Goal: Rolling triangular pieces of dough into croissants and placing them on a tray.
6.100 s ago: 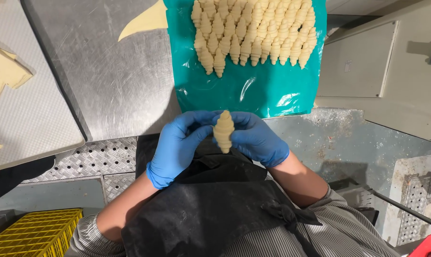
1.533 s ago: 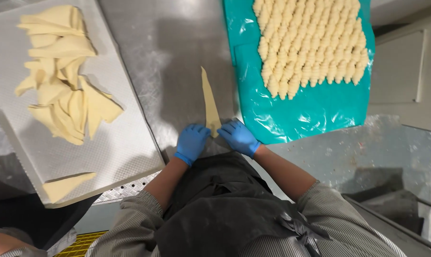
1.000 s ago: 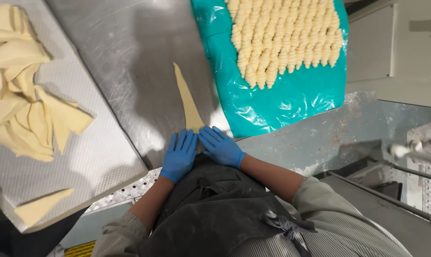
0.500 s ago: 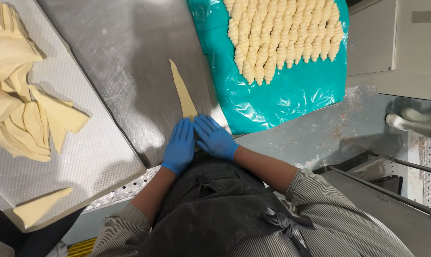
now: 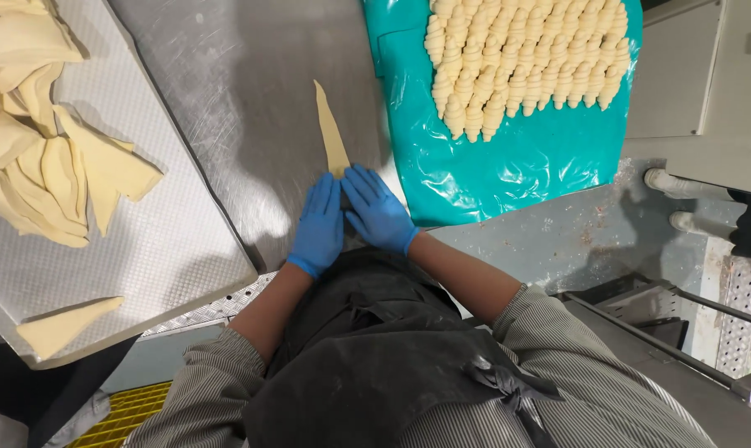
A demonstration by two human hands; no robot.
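Steel counter (image 5: pixel 259 99), largest surface. Perforated tray (image 5: pixel 168 249) along its left edge, heaped with cut dough triangles (image 5: pixel 43 158). Teal plastic sheet (image 5: pixel 508 158) at the far right corner, carrying rows of rolled croissants (image 5: pixel 516 66); no labels or signs visible.

Dough strip (image 5: pixel 330 133) lies mid-counter, tip pointing away. Left hand (image 5: pixel 319 228) and right hand (image 5: pixel 375 207), both blue-gloved, fingers flat and extended, press its wide near end. Judged step: start of rolling; the next move calls for even forward pressure.

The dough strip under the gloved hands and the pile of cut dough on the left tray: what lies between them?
In the head view, only bare steel table and the tray surface lie between the dough strip and the pile.
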